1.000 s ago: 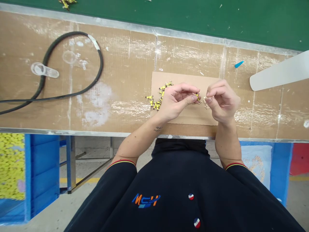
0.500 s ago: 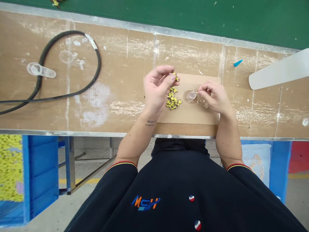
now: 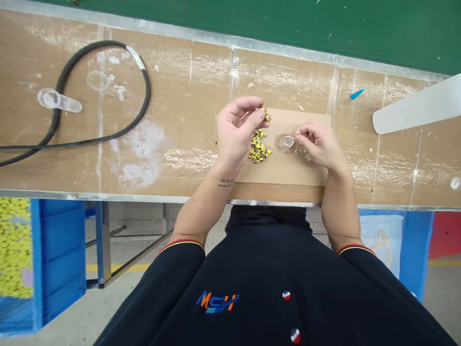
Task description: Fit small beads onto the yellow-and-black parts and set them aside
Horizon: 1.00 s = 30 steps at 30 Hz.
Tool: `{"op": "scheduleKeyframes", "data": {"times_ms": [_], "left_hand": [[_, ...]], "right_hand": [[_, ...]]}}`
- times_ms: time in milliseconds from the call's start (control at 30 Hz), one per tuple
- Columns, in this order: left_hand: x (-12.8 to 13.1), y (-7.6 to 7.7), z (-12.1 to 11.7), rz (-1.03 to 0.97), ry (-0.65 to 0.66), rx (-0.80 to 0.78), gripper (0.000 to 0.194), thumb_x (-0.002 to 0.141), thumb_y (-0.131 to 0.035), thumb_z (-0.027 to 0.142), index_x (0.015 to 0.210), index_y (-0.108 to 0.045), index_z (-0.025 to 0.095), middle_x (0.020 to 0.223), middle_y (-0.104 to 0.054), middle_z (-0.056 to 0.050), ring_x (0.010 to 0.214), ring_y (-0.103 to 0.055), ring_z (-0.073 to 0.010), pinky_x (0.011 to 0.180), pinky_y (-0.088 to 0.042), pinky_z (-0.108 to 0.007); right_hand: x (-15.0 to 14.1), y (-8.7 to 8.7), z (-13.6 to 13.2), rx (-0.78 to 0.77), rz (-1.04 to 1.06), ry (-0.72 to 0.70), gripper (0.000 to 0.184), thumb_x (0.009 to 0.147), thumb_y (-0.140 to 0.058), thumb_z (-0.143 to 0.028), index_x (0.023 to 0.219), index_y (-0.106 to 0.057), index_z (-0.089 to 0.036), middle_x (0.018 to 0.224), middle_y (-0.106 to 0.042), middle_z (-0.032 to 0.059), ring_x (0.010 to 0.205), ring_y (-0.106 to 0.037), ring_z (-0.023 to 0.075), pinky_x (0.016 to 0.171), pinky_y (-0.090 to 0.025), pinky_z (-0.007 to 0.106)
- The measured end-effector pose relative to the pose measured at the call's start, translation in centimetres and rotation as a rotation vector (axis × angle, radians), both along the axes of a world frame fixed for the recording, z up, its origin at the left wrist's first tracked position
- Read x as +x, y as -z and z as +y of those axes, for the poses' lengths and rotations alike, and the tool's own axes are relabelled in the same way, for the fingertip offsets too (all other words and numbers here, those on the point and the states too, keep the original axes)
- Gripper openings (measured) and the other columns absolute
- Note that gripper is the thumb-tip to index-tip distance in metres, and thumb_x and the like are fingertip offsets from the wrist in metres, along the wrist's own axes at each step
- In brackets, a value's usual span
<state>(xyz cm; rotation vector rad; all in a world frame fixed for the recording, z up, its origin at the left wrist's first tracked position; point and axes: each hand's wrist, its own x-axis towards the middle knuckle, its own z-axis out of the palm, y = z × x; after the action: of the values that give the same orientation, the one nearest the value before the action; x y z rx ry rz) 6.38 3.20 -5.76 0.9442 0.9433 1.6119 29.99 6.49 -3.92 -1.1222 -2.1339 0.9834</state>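
Between the thumb and fingers of my left hand [image 3: 239,122] is a small yellow-and-black piece [image 3: 265,114], held above the cardboard sheet. A pile of similar yellow-and-black pieces [image 3: 259,149] lies just below that hand. My right hand [image 3: 319,144] is pinched shut at the rim of a small clear round cup [image 3: 286,142]; whatever its fingertips hold is too small to name. Tiny pale beige bits [image 3: 307,154] lie on the sheet, partly hidden by the right hand. Both hands are over the cardboard sheet [image 3: 281,174].
A black cable [image 3: 147,91] loops across the table's left side, beside a clear plastic tube [image 3: 68,104]. On the right are a blue pointed cap [image 3: 357,94] and a long white object [image 3: 414,105]. Blue bins [image 3: 59,250] stand below the table edge, one holding yellow pieces [image 3: 14,250].
The view has shifted slightly. Both hands keep nearly the same pose, the left still gripping its yellow-and-black piece and the right still pinched by the clear cup.
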Motion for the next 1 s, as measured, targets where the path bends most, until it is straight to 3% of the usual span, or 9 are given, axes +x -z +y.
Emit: {"op": "scheduleKeyframes", "data": {"times_ms": [300, 667, 867, 1000], "left_hand": [[0.0, -0.1, 0.1, 0.021, -0.012, -0.031, 0.045, 0.075, -0.090, 0.059, 0.101, -0.073, 0.026, 0.086, -0.070, 0.000, 0.082, -0.073, -0.0121, 0.075, -0.064, -0.025], [0.0, 0.0, 0.0, 0.047, -0.004, -0.009, 0.039, 0.081, -0.087, 0.055, 0.103, -0.073, 0.026, 0.087, -0.069, 0.000, 0.083, -0.072, -0.0117, 0.075, -0.063, -0.026], [0.9, -0.8, -0.7, 0.031, 0.059, -0.025, 0.036, 0.082, -0.086, 0.050, 0.101, -0.071, 0.023, 0.090, -0.072, -0.001, 0.079, -0.072, -0.0106, 0.073, -0.063, -0.025], [2.2, -1.9, -2.0, -0.019, 0.196, -0.011, 0.040, 0.080, -0.088, 0.051, 0.098, -0.070, 0.020, 0.091, -0.074, -0.001, 0.079, -0.074, -0.0109, 0.074, -0.065, -0.025]], "right_hand": [[-0.1, -0.1, -0.1, 0.009, 0.008, -0.001, 0.013, 0.093, -0.069, -0.029, 0.082, -0.067, -0.022, 0.078, -0.062, -0.0009, 0.058, -0.042, 0.0107, 0.061, -0.045, 0.028], [0.1, -0.2, -0.1, 0.008, -0.008, -0.018, 0.015, 0.094, -0.069, -0.030, 0.082, -0.067, -0.022, 0.080, -0.064, -0.0005, 0.060, -0.045, 0.0107, 0.062, -0.047, 0.029], [-0.6, -2.0, -1.6, 0.310, 0.143, 0.088, 0.023, 0.099, -0.066, -0.043, 0.084, -0.067, -0.025, 0.078, -0.062, -0.0002, 0.065, -0.052, 0.0137, 0.061, -0.048, 0.033], [-1.5, -3.0, -3.0, 0.491, 0.309, 0.097, 0.009, 0.099, -0.068, -0.034, 0.092, -0.068, -0.029, 0.080, -0.063, -0.0011, 0.071, -0.058, 0.0151, 0.065, -0.051, 0.035]]}}
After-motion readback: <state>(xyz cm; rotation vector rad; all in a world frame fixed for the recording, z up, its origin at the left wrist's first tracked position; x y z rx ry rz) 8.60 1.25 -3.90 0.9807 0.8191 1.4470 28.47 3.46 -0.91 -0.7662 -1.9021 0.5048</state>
